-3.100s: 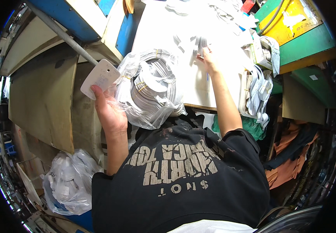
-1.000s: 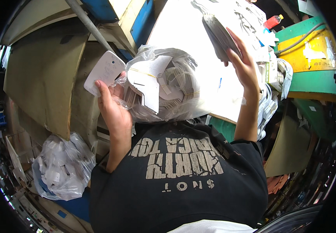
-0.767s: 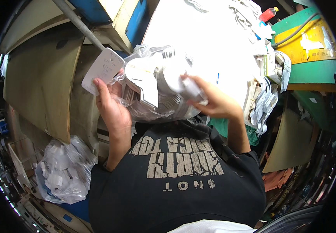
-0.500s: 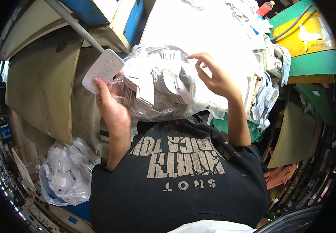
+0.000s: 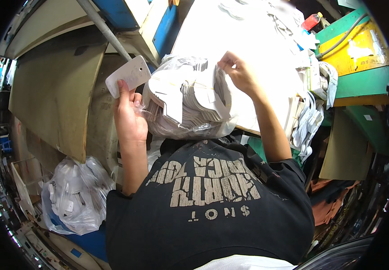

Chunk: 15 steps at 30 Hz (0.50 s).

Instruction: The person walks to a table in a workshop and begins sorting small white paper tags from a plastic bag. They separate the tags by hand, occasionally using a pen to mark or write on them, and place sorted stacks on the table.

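Bag [image 5: 187, 132]: clear plastic, mouth open, at near left edge of the surface, just beyond the shirt; film crumpled along its lower side.
Pieces [image 5: 199, 101]: white, flat, curved outlines, stacked in several bundles inside the bag; one stack at the bag's left with a notched edge, another at its middle fanned out in layers.
Left hand [image 5: 131, 119]: left of the bag, palm up, gripping the card between thumb and fingers; bag film gathered against the fingers.
Card [image 5: 128, 77]: white, rounded corners, small hole near one end, tilted, just off the bag's upper left.
Right hand [image 5: 239, 74]: at the bag's upper right rim, fingers curled in, fingertips close together; cannot tell whether film is pinched between them.
Surface [image 5: 255, 105]: white, glaring, reaching beyond and right of the bag.
Strips [image 5: 309, 123]: pale blue, curved, piled well right of the bag.
Bottle [image 5: 311, 21]: red, far beyond the bag, to its right.
Machine [image 5: 349, 54]: yellow and green, far right of the bag.
Second bag [image 5: 84, 225]: clear, filled with white bits, lower left of the first bag.
Board [image 5: 55, 96]: brown, left of the bag.
Shirt [image 5: 212, 227]: black, near side of the bag.
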{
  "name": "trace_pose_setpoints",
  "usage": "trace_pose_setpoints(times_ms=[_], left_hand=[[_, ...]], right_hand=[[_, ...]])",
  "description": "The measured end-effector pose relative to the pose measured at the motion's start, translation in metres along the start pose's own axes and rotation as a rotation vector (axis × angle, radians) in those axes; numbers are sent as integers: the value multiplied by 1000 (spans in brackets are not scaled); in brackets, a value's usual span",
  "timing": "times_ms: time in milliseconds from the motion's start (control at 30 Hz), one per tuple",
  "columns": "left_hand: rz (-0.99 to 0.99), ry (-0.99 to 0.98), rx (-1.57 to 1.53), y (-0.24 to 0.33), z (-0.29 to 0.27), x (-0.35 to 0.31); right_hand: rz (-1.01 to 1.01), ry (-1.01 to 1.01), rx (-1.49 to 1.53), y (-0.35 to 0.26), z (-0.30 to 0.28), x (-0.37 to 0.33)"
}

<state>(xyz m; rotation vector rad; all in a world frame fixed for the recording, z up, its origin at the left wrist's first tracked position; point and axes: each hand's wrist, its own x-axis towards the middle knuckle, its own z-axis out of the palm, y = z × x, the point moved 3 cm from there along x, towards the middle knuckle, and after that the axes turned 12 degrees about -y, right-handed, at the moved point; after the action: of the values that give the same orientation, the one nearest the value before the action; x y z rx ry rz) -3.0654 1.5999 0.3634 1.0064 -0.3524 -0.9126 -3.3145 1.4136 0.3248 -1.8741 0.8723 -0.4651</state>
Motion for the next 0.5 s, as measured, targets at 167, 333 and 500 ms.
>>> trace_pose_setpoints(times_ms=[167,333,500], left_hand=[[-11,-76,-66,9,-5,13],[30,-78,-163,7,-6,12],[91,-182,-215,11,4,8]], right_hand=[[1,106,130,16,-4,12],[-20,-137,141,33,-2,11],[-191,-241,129,15,-13,1]])
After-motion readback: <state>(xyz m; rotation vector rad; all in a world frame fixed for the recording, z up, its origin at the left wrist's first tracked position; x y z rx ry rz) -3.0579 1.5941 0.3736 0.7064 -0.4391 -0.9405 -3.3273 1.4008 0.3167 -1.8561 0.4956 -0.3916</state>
